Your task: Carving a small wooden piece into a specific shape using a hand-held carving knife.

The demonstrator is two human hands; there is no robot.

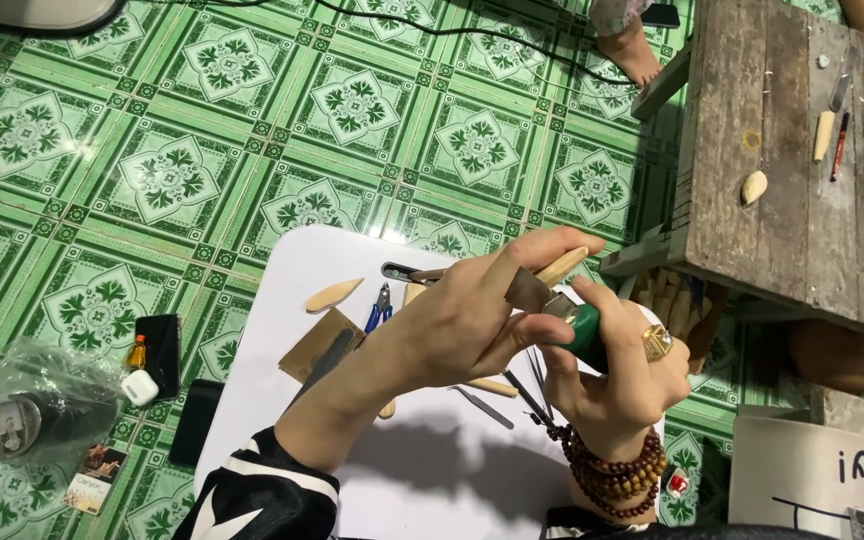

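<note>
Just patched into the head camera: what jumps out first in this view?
The two hands meet mid-frame over a white board: the left hand pinches a pale wooden stick, while the right hand, with a gold ring and bead bracelets, grips a green-handled tool. All around lies the bright green patterned tile floor, with a weathered wooden bench at upper right.

The tiled floor (pixel 202 130) filling the upper left of the frame is bright green with white leaf-and-square motifs. At lower centre lies a plain white rounded tabletop (pixel 422 470). The sleeve (pixel 262 495) at the bottom edge is black with white stripes. The rounded tool handle (pixel 584 330), right of centre, is deep green, beside a gold ring (pixel 656 342). Reddish-brown wooden beads (pixel 612 472) circle the wrist. The weathered plank bench (pixel 792 150) at upper right is grey-brown. Small pliers (pixel 380 310) at centre have blue grips.
</note>
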